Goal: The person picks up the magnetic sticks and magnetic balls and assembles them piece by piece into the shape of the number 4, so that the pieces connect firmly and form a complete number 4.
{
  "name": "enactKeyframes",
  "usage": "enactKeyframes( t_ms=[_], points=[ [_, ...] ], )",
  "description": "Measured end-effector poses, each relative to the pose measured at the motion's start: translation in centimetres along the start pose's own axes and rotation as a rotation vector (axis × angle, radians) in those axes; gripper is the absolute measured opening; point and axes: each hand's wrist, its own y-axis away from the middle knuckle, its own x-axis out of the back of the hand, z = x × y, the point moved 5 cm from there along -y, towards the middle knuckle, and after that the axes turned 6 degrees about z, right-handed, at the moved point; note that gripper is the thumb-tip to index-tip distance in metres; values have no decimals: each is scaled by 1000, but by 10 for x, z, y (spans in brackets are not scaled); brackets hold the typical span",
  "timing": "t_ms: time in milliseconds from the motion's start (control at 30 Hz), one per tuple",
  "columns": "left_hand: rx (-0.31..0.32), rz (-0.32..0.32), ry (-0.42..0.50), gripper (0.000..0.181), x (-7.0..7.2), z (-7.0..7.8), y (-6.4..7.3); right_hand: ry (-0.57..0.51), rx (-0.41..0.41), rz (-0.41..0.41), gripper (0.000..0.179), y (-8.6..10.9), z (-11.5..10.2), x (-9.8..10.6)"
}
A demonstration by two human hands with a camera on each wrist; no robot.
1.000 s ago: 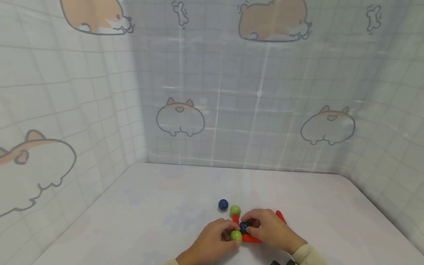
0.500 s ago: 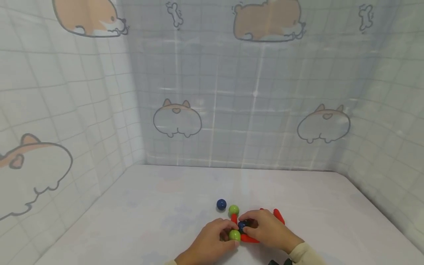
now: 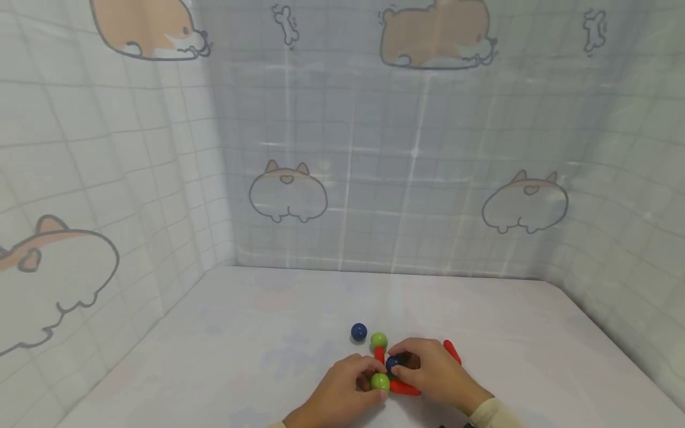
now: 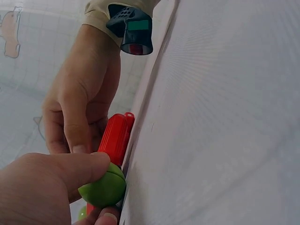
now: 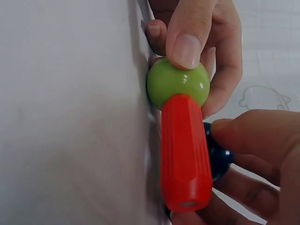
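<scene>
Near green ball (image 3: 380, 383) at the worktop (image 3: 299, 321), grasped by the left hand (image 3: 339, 386).
I observe the left hand pinching this ball between thumb and fingers; a red rod (image 3: 405, 388) meets it end-on. The right hand (image 3: 433, 370) pinches a blue ball (image 3: 393, 364) just beside that rod. A second red rod (image 3: 379, 355) reaches the far green ball (image 3: 379, 340). Near it sits another blue ball (image 3: 359, 332); a third red rod (image 3: 452, 352) lies past the right hand.

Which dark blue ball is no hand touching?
The farther dark blue ball, left of the far green ball; the right hand holds the nearer blue one.
</scene>
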Motion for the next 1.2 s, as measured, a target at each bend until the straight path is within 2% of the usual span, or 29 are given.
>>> enactKeyframes(
  t_ms=[167, 400, 500, 667, 967, 1200],
  points=[
    [15, 3, -2, 22, 0, 0, 0, -30, -22, 89, 28, 7, -1, 5],
    [13, -2, 5, 23, -3, 1, -1, -144, -161, 189, 37, 22, 2, 14],
    [7, 3, -9, 23, -3, 1, 0, -221, -197, 212, 41, 26, 5, 16],
    [8, 14, -22, 23, 0, 1, 1, -291, -225, 203, 42, 33, 14, 18],
    [56, 5, -17, 25, -1, 0, 0, -285, -220, 180, 33, 43, 23, 24],
    [92, 3, -13, 25, -3, -3, 0, -307, -271, 145, 38, 51, 28, 25]
  ],
)
